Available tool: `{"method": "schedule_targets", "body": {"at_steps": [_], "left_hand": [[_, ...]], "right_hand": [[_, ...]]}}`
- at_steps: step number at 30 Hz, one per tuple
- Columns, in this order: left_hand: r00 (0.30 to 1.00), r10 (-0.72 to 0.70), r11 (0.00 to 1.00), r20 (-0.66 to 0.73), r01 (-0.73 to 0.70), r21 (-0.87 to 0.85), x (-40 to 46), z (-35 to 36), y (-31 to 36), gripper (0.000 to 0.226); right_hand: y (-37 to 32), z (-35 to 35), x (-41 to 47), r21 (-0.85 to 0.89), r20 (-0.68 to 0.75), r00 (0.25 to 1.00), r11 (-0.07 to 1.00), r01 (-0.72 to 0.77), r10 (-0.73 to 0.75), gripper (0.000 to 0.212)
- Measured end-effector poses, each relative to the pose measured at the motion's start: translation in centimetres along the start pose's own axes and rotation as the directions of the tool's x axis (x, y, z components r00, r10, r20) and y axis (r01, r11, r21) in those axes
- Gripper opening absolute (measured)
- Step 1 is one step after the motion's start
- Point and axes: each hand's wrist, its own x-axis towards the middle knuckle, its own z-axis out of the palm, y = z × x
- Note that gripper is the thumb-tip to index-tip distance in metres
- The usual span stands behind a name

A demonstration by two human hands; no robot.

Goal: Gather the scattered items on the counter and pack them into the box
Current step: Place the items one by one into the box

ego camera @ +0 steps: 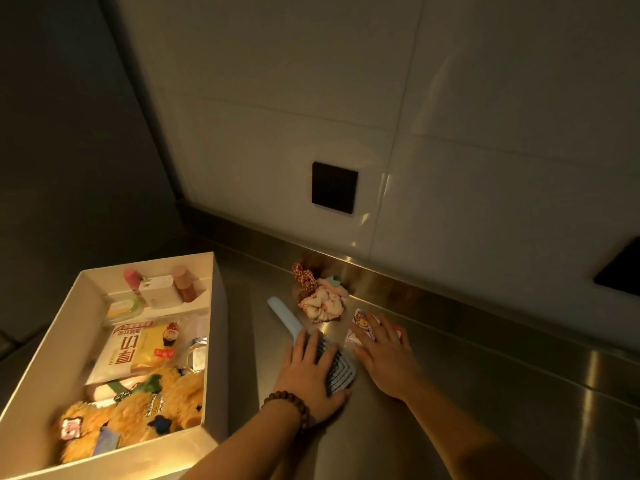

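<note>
A white open box (218, 306) stands at the left of the steel counter, holding plush toys, snack packets, small bottles and other bits. A pale blue hairbrush (337, 370) lies on the counter just right of the box, handle pointing up-left. My left hand (308, 375) lies over the brush head, fingers and thumb closing round it. My right hand (384, 358) rests flat on small cartoon-printed packets (362, 325), with a red-and-white bit (399, 331) peeking out beyond the fingers. Several fabric scrunchies (320, 299) lie in a heap behind the brush, near the wall.
The steel counter (485, 393) runs to the right and meets a raised back lip under a tiled wall. A dark socket plate (334, 187) sits on the wall. A dark object (620, 271) shows at the right edge. The box's right wall stands close to my left forearm.
</note>
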Motion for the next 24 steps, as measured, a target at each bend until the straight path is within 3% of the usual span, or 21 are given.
{"method": "schedule_targets", "body": {"at_steps": [5,8,10,13,15,18,21,24], "left_hand": [[0.981,0.188,0.981,0.048,-0.185,-0.053,-4.5,-0.3,-0.8,0.082],[0.976,0.215,0.968,0.029,-0.209,-0.140,-7.1,-1.1,-1.0,0.073],[0.989,0.143,0.977,-0.025,-0.145,-0.158,-8.2,-1.2,-0.4,0.073],[0.993,-0.105,0.980,-0.047,0.096,-0.173,-9.4,-0.5,1.1,0.093],[0.966,-0.256,0.952,0.025,0.256,-0.166,-9.8,-0.2,2.2,0.107],[0.938,-0.335,0.928,0.087,0.344,-0.145,-10.1,-0.3,3.1,0.111],[0.946,-0.320,0.937,0.054,0.325,-0.130,-9.8,-0.9,3.2,0.096],[0.943,-0.334,0.931,-0.011,0.327,-0.164,-8.9,-1.5,2.9,0.080]], "right_hand": [[-0.2,0.4,-5.2,0.028,0.027,0.997,0.997,0.077,-0.078,0.053],[-0.4,0.5,-8.1,0.110,0.017,0.995,0.989,0.098,-0.101,0.049],[-1.2,0.4,-9.3,0.137,-0.051,0.998,0.990,0.030,-0.023,0.052],[-3.3,0.6,-9.9,0.116,-0.140,0.964,0.970,-0.212,0.228,0.071],[-4.5,0.8,-9.7,0.106,-0.125,0.921,0.928,-0.357,0.368,0.085],[-5.7,0.5,-8.8,0.129,-0.017,0.863,0.857,-0.500,0.506,0.093],[-6.3,0.3,-8.0,0.091,0.005,0.850,0.846,-0.526,0.527,0.085],[-5.7,0.6,-7.9,0.049,-0.058,0.911,0.913,-0.406,0.408,0.075]]}}
